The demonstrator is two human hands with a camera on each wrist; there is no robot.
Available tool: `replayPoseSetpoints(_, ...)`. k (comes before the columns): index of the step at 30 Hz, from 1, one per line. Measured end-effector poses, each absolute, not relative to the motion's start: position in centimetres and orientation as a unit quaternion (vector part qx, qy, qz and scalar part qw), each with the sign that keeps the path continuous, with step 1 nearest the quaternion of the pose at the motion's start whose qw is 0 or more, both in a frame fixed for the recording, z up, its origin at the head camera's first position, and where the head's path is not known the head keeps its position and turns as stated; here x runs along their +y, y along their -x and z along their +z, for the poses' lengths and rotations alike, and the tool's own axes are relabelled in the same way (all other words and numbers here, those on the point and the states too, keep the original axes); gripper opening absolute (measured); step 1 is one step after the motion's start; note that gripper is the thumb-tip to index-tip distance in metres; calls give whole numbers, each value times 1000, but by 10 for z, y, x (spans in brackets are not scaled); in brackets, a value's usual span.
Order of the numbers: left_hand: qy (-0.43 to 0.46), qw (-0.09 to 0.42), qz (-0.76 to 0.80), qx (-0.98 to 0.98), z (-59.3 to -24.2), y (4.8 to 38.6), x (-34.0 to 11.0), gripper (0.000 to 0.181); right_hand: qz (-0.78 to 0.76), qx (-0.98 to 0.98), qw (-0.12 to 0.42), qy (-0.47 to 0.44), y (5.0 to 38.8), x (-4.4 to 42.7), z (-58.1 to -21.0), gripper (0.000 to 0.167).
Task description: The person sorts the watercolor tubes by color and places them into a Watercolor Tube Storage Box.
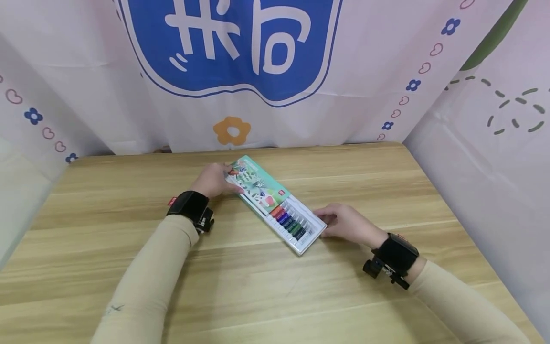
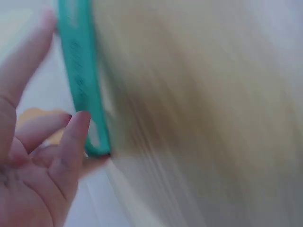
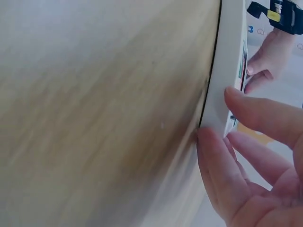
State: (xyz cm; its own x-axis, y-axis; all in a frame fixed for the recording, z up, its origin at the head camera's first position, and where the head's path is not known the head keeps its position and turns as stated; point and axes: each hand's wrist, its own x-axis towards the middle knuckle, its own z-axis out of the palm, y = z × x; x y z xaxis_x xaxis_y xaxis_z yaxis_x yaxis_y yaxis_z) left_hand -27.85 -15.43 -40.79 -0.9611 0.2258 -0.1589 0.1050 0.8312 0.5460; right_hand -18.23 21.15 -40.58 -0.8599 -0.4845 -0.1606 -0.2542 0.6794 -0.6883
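Note:
A flat box of paint tubes lies slantwise near the middle of the table. Its green printed sleeve (image 1: 258, 186) covers the upper left part, and a white tray (image 1: 301, 249) sticks out at the lower right. Coloured paint tubes (image 1: 289, 222) show in the tray, from orange through blue to dark green. My left hand (image 1: 215, 180) grips the sleeve's far end, thumb along the near side; its green edge (image 2: 80, 71) shows in the left wrist view. At the tray's outer end, my right hand (image 1: 345, 223) pinches the white edge (image 3: 222, 61) between thumb and fingers.
The box lies on a wood-grain table (image 1: 240, 296). Behind the table's back edge hangs a printed cloth (image 1: 172, 119) with a blue emblem and an orange flower. Pale walls stand on both sides. Each wrist wears a black strap (image 1: 189, 205) with a small camera.

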Motion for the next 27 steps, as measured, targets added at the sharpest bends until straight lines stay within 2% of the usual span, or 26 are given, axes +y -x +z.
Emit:
replayPoseSetpoints(9, -30, 124, 340, 932, -398, 272, -143, 80, -332, 909, 170, 185, 185, 205, -404, 54)
replayPoseSetpoints(17, -31, 126, 358, 925, -404, 274, -145, 87, -349, 903, 184, 169, 192, 197, -404, 53)
replayPoseSetpoints(27, -12, 128, 378, 917, -400, 267, -144, 86, -356, 896, 196, 181, 211, 180, -403, 53)
